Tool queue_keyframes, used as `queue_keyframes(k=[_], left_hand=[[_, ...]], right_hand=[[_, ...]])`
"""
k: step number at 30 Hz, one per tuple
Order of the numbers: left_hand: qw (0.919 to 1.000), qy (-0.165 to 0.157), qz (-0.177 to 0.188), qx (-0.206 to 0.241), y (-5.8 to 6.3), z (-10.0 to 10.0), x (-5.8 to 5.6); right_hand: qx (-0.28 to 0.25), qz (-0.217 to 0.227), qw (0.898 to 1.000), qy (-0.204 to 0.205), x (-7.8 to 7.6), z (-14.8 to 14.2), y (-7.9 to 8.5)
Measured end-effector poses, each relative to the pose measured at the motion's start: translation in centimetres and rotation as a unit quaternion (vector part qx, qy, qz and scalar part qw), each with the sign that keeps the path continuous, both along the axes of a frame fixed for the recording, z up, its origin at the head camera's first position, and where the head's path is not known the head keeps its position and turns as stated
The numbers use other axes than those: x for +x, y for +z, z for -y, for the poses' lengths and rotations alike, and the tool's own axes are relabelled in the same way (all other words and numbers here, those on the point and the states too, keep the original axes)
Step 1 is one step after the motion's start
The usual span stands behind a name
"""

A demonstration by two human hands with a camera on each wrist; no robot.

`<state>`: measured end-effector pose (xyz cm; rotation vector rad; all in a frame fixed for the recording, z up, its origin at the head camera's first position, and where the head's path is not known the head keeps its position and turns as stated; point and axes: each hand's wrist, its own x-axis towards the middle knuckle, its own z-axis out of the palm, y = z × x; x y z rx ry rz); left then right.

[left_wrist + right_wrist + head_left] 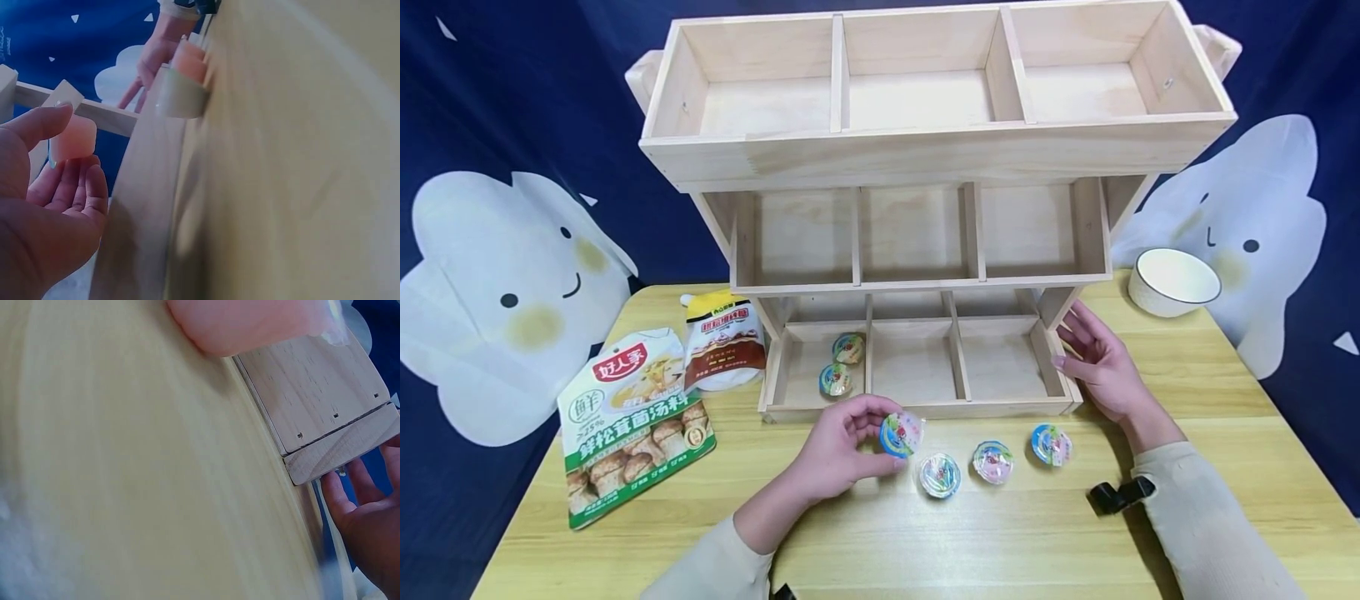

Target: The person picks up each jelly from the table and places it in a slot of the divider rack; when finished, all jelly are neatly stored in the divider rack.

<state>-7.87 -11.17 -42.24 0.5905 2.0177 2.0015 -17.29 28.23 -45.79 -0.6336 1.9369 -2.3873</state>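
Note:
My left hand pinches a jelly cup with a printed lid between thumb and fingers, just in front of the shelf's bottom tier. In the left wrist view that jelly cup shows pink through its side. Three more jelly cups stand on the table: a pale one, a pink-lidded one and one farther right. Two others, the nearer jelly cup and the rear one, sit in the bottom left compartment. My right hand rests against the shelf's right side, fingers extended.
The three-tier wooden shelf with divided compartments stands at the table's back. To its left lie a green-and-white mushroom soup pouch and a brown-and-yellow pouch. A white bowl is at the back right.

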Motion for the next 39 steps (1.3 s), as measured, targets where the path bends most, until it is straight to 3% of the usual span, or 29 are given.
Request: queue_keyframes(k=[5, 12, 23, 39], left_hand=[[0.9999, 0.007, -0.013, 0.004, 1.1, -0.4, -0.9], [0.9988, 0.034, -0.033, 0.015, 1.5, -0.8, -2.7], [0.9976, 0.067, -0.01, -0.007, 2.5, -2.5, -5.2], [0.9949, 0.094, 0.017, -0.032, 2.1, -4.0, -7.7]], right_hand=[[0.004, 0.0, 1.0, -0.001, 0.0, 0.0, 0.0], [0.006, 0.0, 1.0, -0.003, -0.1, 0.0, 0.1], [0.004, -0.003, 1.0, -0.002, 0.0, 0.0, 0.2], [0.002, -0.005, 1.0, -0.002, 0.1, 0.0, 0.1]])
